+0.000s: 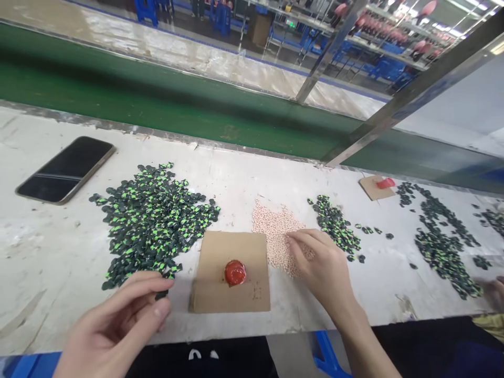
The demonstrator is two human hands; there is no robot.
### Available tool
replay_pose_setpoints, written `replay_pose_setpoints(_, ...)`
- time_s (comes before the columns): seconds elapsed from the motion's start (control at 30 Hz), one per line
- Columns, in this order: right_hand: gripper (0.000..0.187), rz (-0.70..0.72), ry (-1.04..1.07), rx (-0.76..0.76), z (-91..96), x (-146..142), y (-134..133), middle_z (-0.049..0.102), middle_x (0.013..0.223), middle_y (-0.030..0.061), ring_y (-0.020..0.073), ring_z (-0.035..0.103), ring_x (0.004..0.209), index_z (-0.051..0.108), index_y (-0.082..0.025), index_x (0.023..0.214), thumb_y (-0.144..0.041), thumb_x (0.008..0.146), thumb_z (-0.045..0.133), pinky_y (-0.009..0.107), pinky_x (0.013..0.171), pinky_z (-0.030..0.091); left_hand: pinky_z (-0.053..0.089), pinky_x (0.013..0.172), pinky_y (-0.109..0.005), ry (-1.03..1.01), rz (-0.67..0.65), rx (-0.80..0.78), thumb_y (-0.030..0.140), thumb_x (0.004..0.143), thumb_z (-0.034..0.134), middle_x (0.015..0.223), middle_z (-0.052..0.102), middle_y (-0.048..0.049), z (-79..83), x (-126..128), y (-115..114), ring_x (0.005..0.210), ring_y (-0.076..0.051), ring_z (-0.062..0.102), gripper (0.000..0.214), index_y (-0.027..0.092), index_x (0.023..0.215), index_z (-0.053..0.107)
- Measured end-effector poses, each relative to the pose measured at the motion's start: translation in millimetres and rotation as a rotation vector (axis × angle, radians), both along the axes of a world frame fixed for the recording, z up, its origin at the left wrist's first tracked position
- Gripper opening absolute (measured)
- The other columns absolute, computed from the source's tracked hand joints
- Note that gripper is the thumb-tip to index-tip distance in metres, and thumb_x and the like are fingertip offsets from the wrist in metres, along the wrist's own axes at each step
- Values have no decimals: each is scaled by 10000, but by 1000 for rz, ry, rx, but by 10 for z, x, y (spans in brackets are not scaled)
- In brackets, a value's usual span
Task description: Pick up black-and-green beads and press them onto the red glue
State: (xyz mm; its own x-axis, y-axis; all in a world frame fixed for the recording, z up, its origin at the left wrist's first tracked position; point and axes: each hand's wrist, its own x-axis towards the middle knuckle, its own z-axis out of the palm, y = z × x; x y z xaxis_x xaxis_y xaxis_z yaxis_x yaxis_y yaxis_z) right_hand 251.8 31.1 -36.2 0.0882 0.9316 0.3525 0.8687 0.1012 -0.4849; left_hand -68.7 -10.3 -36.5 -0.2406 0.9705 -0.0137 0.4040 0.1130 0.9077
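Note:
My left hand pinches a small black piece between thumb and forefinger, at the near edge of a large pile of black and bright green pieces. My right hand reaches over a spread of tiny pale pink beads, thumb and fingertips drawn together at the beads. Whatever those fingertips hold is too small to make out. Between my hands lies a square of brown cardboard, with a glossy red blob at its middle.
A phone lies at the left on the white table. Smaller black-green piles spread rightward, near a second cardboard piece bearing something red. Another person's hand shows at the right edge. A green ledge bounds the back.

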Motion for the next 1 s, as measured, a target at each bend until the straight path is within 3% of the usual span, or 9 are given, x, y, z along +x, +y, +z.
replay_pose_setpoints(0.13,171,-4,163,-39,157,-40,-132,798,829,78,228,742,723,778,-219,861,-285,946,644,338,619,609,535,496,-105,-246,-74,70,211,724,862,855,722,49,123,156,154,557,-82,640,138,269,736,737)
replay_pose_setpoints(0.23,132,6,395,-90,251,-145,-282,809,814,38,179,755,696,791,-257,866,-318,940,699,243,583,612,540,511,-91,-274,-215,188,94,776,789,781,710,73,257,338,240,595,-82,677,210,300,760,753)
replay_pose_setpoints(0.33,73,12,812,-182,283,-282,-406,795,779,5,136,736,686,813,-301,843,-358,883,795,182,624,607,576,582,-105,-266,-324,257,57,807,751,841,732,78,381,541,259,679,-89,716,263,316,850,759)
replay_pose_setpoints(0.4,75,28,984,-249,284,-359,-460,785,788,5,122,715,677,819,-306,841,-376,867,818,174,646,607,591,636,-107,-238,-395,293,39,835,736,887,757,67,421,651,253,723,-89,734,276,298,931,753)
replay_pose_setpoints(0.53,57,112,957,-289,323,-451,-515,778,827,7,127,722,730,822,-319,887,-279,905,785,169,664,608,594,808,-119,-141,-590,442,-49,885,656,935,792,-3,379,791,239,801,-100,761,297,195,1043,718)
replay_pose_setpoints(0.6,158,156,878,-266,376,-483,-525,783,840,-4,133,737,771,822,-343,918,-195,907,768,169,681,615,598,824,-144,-154,-601,455,-48,901,628,913,785,-18,334,836,230,791,-111,757,277,178,1037,710)
replay_pose_setpoints(0.77,227,184,773,-171,474,-578,-524,769,838,-7,141,731,775,804,-323,919,-107,886,743,180,665,621,573,565,-148,-376,-541,123,96,902,649,742,755,43,327,905,219,546,-87,665,171,238,885,743)
replay_pose_setpoints(1.0,246,207,778,-153,412,-649,-502,758,867,-10,137,727,798,786,-306,915,-73,876,721,191,703,613,531,526,-170,-491,-515,-318,227,841,662,575,663,51,534,877,314,497,-99,607,158,233,711,752)
